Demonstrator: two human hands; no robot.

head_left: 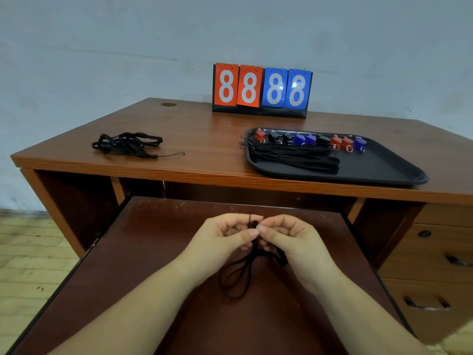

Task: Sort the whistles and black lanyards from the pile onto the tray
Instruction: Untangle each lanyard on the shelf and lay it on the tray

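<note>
On the left of the desk (pixel 76 160) lies the pile of black lanyards (pixel 126 144), all tangled up. No whistles show in it.

Lower down, over the pull-out shelf (pixel 153 252), the left hand (pixel 225 239) and the right hand (pixel 289 239) meet in the middle. Both have their fingers curled and pinch the top end of one black lanyard (pixel 243 272). Its loops hang down between the wrists. I cannot tell if a whistle is still on it, because the fingers hide that bit.

What could go wrong? The cord is thin and floppy. If one pinch slips, it may drop onto the shelf or slide off the edge to the floor. The hanging loops could also twist into a knot while the fingers work on the end.

At the back of the desk stands a score board (pixel 262 89) showing 8888. On the right sits the black tray (pixel 384 170), with a row of red, black and blue whistles (pixel 309 140) along the far side and a neat bunch of lanyards (pixel 294 157) in front of them. Nothing blocks the way from the hands to the tray, but the desk edge is higher than the shelf, so the dangling loops could catch on it.
</note>
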